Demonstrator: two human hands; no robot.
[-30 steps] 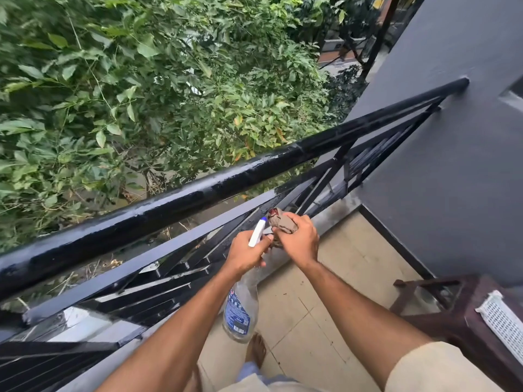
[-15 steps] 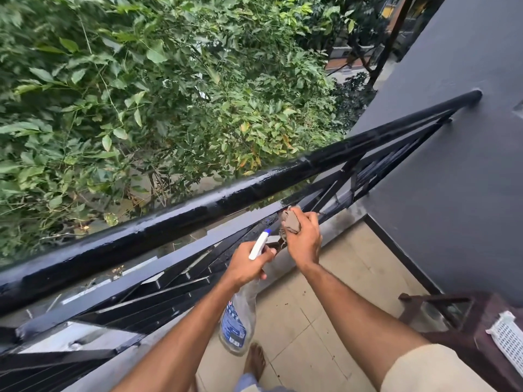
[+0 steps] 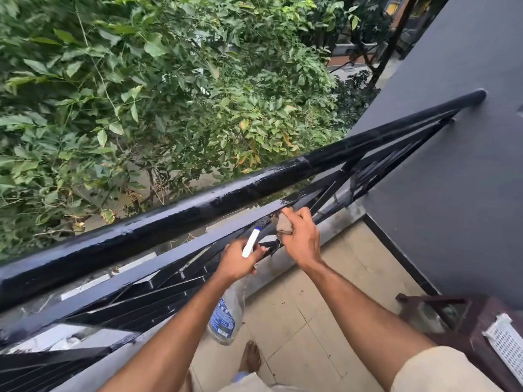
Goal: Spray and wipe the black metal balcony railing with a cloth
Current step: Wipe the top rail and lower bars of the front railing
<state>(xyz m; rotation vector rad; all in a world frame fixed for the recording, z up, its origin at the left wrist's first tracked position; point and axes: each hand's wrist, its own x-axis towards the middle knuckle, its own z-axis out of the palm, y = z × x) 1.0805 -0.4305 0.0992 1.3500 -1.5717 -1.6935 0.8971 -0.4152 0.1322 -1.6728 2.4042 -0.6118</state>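
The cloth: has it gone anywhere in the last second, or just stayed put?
The right hand has slid the cloth a little up along the inner bar of the railing, away from the spray bottle. Nothing was picked up or let go. The left hand keeps its grip on the spray bottle, which hangs below it as before.

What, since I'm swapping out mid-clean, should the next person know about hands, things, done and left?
Left hand grips the spray bottle by its neck, body hanging down.
Right hand holds the cloth against the flat bar under the top rail.
Done: top rail looks wet and glossy mid-span.
Left: wipe this bar, the lower railing bars, probably the duller end by the wall.
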